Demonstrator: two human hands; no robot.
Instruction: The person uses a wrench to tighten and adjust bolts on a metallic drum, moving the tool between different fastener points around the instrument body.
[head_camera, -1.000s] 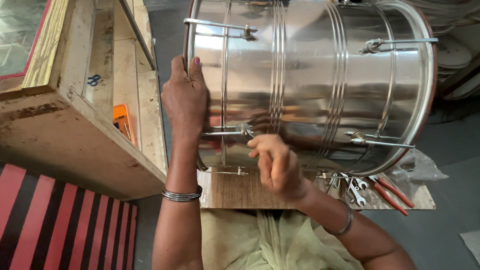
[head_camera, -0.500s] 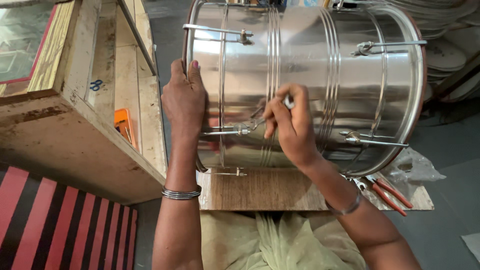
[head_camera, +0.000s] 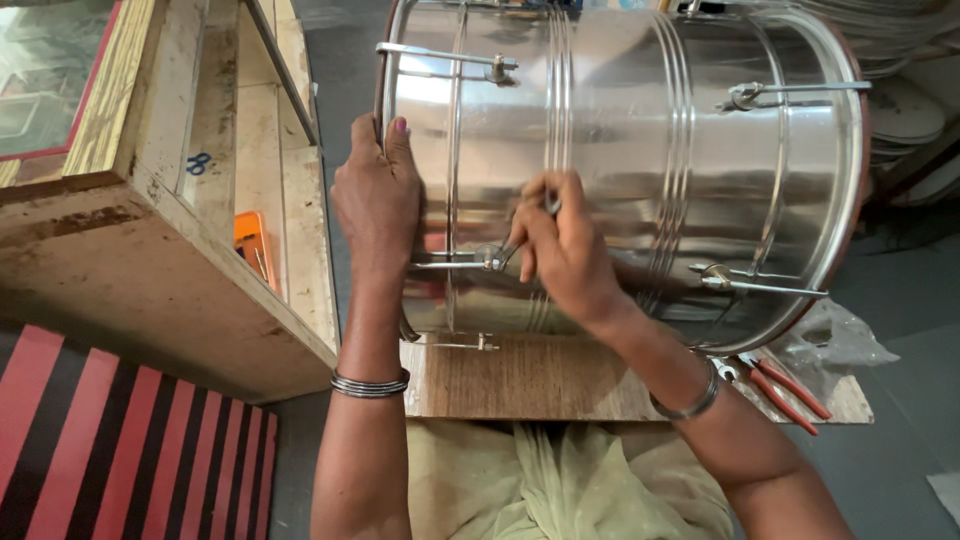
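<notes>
A large shiny steel drum shell (head_camera: 640, 150) lies on its side on a wooden board (head_camera: 530, 380). Thin tension rods with lugs run along its wall. My left hand (head_camera: 378, 195) lies flat on the drum's left rim and steadies it. My right hand (head_camera: 560, 245) is closed around a small metal tool (head_camera: 549, 205), whose lower end sits on the lug (head_camera: 492, 258) of the near tension rod. Both wrists wear metal bangles.
A wooden shelf unit (head_camera: 170, 230) stands at the left with an orange tool (head_camera: 252, 245) inside. Red-handled pliers (head_camera: 785, 385) lie on the board's right end beside clear plastic wrap (head_camera: 835, 335). A red and black striped mat (head_camera: 110, 440) is at the lower left.
My right hand rose from below the drum to the near rod's lug, now gripping the small tool against it. The left hand stayed on the rim.
</notes>
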